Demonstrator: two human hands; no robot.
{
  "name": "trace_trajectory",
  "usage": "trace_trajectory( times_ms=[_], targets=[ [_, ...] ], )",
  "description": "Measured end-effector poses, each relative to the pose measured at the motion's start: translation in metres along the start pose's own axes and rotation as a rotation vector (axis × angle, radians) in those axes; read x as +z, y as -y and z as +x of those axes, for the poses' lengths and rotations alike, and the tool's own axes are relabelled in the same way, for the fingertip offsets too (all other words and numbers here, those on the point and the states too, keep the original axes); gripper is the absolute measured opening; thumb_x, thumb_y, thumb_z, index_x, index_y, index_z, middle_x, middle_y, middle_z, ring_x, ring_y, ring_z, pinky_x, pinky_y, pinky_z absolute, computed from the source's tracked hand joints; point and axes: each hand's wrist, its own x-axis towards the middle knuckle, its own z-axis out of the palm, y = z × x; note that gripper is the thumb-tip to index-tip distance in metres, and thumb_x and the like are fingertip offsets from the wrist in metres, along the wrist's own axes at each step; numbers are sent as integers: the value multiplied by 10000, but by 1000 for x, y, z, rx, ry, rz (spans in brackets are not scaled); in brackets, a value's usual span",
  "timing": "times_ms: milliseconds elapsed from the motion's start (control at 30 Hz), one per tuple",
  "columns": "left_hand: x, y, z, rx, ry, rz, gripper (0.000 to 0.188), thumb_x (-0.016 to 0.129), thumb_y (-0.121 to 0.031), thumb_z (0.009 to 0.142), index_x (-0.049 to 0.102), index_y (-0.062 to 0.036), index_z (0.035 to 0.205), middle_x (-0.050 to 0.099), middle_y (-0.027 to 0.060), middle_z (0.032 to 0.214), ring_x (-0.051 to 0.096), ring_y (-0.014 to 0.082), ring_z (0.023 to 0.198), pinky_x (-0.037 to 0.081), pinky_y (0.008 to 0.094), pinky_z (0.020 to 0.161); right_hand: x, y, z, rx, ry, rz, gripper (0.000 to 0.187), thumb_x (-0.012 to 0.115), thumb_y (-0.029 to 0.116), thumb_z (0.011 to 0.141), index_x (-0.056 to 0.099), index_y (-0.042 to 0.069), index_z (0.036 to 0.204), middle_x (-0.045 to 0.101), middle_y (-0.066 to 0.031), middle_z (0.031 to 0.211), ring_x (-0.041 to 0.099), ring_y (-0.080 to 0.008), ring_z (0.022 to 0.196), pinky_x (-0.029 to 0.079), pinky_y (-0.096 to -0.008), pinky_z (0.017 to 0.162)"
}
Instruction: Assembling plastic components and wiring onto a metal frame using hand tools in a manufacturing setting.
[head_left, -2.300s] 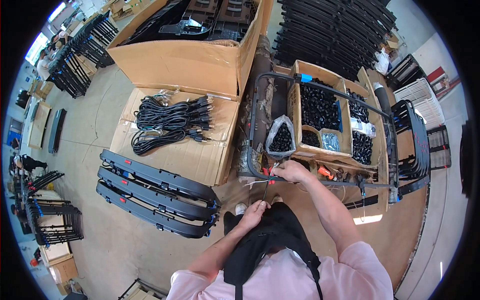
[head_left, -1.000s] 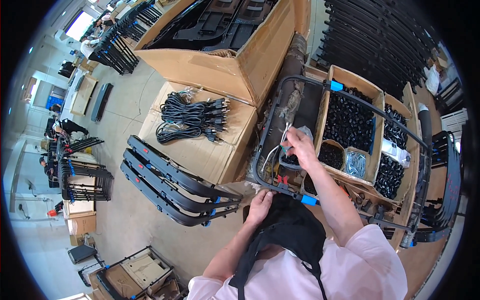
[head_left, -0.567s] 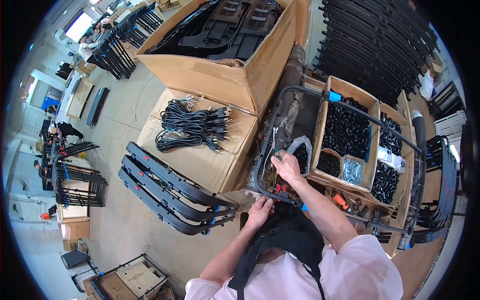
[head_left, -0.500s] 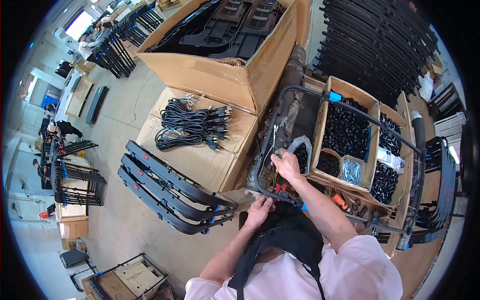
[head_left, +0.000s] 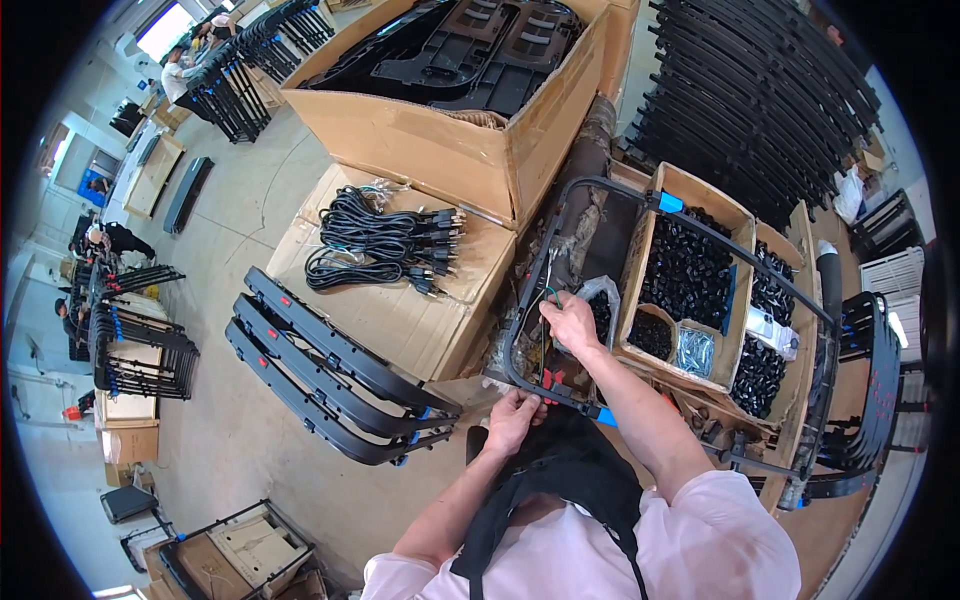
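Note:
A black tubular frame (head_left: 530, 300) with blue joint pieces lies across the workbench in front of me. My left hand (head_left: 512, 418) is at its near left corner, fingers closed at the tube's end; whatever they pinch is too small to make out. Just right of those fingers is a red part (head_left: 552, 378). My right hand (head_left: 570, 322) is over the frame's left side, thumb and fingers pressed together on a thin green wire (head_left: 553, 294). Beside it is a clear plastic bag (head_left: 602, 292) of small dark parts.
Right of my hands, a wooden box (head_left: 632, 262) holds black plastic parts and silver screws (head_left: 697, 350). Bundled black power cords (head_left: 365, 238) lie on a carton (head_left: 440, 345) at left, below an open carton (head_left: 420, 135) of black panels. Curved black rails (head_left: 335, 380) lean there. People work far left.
The view has shifted slightly. My right hand stays pinched on the wire, and the pale strand that stood above it shows less. My left hand remains at the frame's corner.

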Motion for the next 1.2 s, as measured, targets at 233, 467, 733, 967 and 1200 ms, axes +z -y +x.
trace_trajectory(
  times_ms=[233, 467, 733, 967, 1200],
  targets=[
    [2, 1, 0, -75, 18, -203, 163, 627, -171, 1089, 633, -15, 1138, 722, 74, 1017, 689, 154, 867, 605, 315, 792, -56, 14, 21, 63, 150, -33, 519, 682, 501, 1004, 756, -10, 1056, 762, -80, 853, 647, -153, 605, 521, -331, 589],
    [1, -11, -1, -102, 116, -302, 229, 600, -143, 1094, 633, -49, 1300, 740, 94, 1126, 709, 160, 910, 611, 320, 791, -108, -19, 4, -281, 133, -752, 234, 709, 297, 898, 797, 101, 992, 780, -166, 939, 755, -369, 898, 595, -463, 821],
    [-2, -7, 1, -104, 165, -359, 233, 600, -111, 1083, 636, -58, 1307, 743, 90, 1124, 725, 171, 872, 611, 314, 747, -66, -49, 4, -342, 119, -1138, 319, 762, 325, 876, 740, 15, 947, 766, -217, 988, 731, -398, 1008, 565, -521, 894],
    [-6, 1, -10, -120, 166, -310, 217, 593, -108, 1090, 590, -13, 1285, 698, 111, 1172, 711, 203, 906, 617, 344, 819, -79, -31, -5, -277, 136, -980, 280, 721, 235, 869, 733, 3, 1026, 755, -259, 1000, 726, -428, 1020, 569, -527, 916],
    [-10, 10, -8, -53, 142, -28, 179, 633, -181, 1089, 668, -10, 1124, 723, 82, 1030, 676, 158, 869, 563, 298, 789, -96, -25, -29, -192, 2, -708, 314, 734, 185, 853, 737, 5, 1111, 773, -175, 901, 761, -304, 837, 595, -422, 791]
  ],
)
